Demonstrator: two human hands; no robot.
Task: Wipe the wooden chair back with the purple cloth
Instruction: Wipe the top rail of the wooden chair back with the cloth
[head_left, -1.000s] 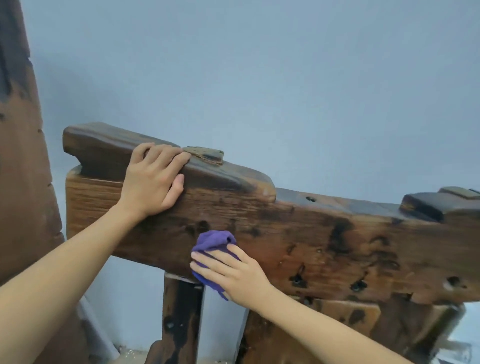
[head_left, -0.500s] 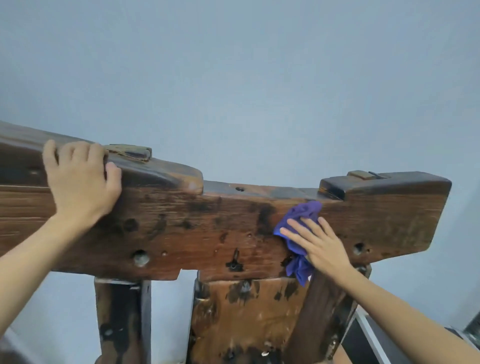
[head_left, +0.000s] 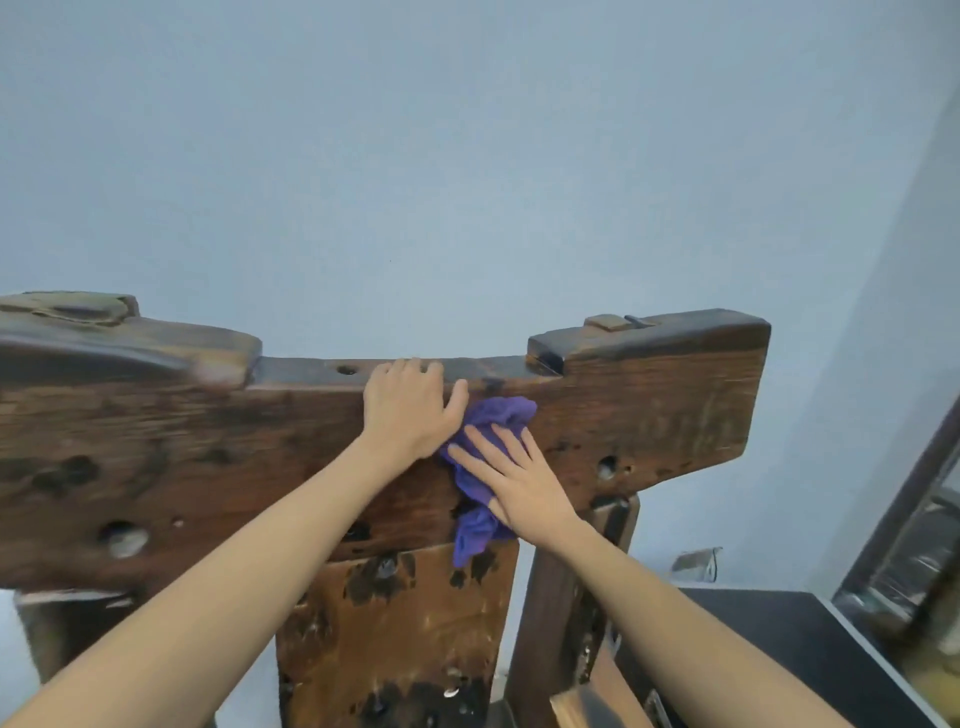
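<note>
As left hand (head_left: 410, 410) grips chair back (head_left: 649, 415), right hand (head_left: 519, 483) flat on cloth (head_left: 501, 415)

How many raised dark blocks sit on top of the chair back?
2. Left block at the left end, cut by the frame; right block at the right end.

A plain pale blue-grey wall (head_left: 467, 156) fills the far side, evenly lit. At the right stands a dark-framed panel (head_left: 901, 501) (window or mirror, unclear), a black flat surface (head_left: 779, 618) just below it.
</note>
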